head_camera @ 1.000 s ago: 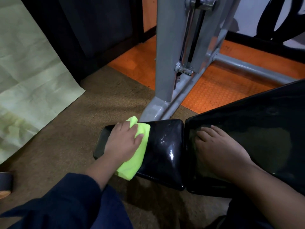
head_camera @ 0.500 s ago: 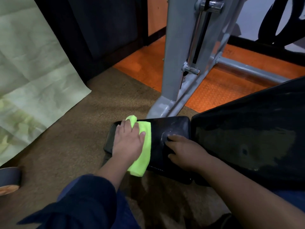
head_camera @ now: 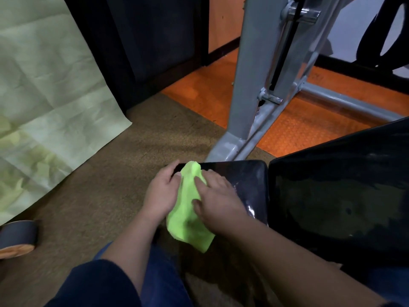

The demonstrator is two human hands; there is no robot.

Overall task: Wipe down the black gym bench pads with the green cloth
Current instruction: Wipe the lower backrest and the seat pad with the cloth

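Observation:
A bright green cloth (head_camera: 188, 211) lies bunched into a ridge on the left end of the small black bench pad (head_camera: 245, 180), and its lower corner hangs off the pad's near edge. My left hand (head_camera: 160, 193) holds the cloth's left side, with its fingers curled over the pad's left end. My right hand (head_camera: 219, 200) is on the cloth's right side and pinches the fold with thumb and forefinger. The large black back pad (head_camera: 343, 196) slopes up to the right, just past a narrow gap. Both pads look glossy and wet.
The grey steel frame (head_camera: 250, 89) of the machine rises behind the small pad from an orange floor mat (head_camera: 298, 129). A brown carpet (head_camera: 99, 185) lies to the left, a pale green sheet (head_camera: 44, 96) covers the far left, and a sandal (head_camera: 17, 238) lies at the left edge.
My right hand has left the back pad, crossed the small pad and taken hold of the cloth. The cloth, flat under my left hand before, is now bunched between both hands.

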